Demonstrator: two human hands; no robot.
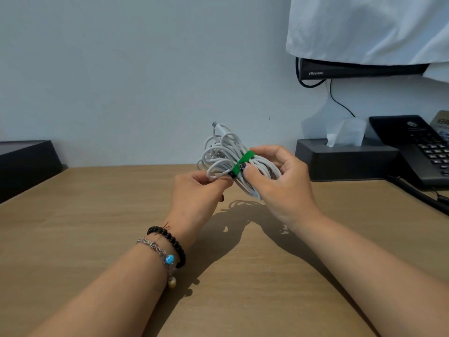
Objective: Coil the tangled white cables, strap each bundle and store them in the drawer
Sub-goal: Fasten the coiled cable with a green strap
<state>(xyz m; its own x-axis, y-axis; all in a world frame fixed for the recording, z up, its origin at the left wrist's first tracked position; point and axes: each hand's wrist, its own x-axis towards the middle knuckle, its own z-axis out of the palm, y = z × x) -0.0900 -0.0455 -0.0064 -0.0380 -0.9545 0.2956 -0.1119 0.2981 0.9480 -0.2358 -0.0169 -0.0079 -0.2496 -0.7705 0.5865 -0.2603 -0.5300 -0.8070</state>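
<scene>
Cable [218, 152]: white coil, held above the worktop [97, 215]
Strap [243, 161]: green — wrapped round it
Left hand [196, 193]: pinching loops
Right hand [279, 181]: gripping the bundle

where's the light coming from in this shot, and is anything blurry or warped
Head view: sharp shadows of the hands and cable bundle fall on the desk toward the camera, so the light likely sits high and ahead. The left hand and right hand look sharp. The wide lens bows the desk's back edge; the phone softens toward the right edge.
</scene>
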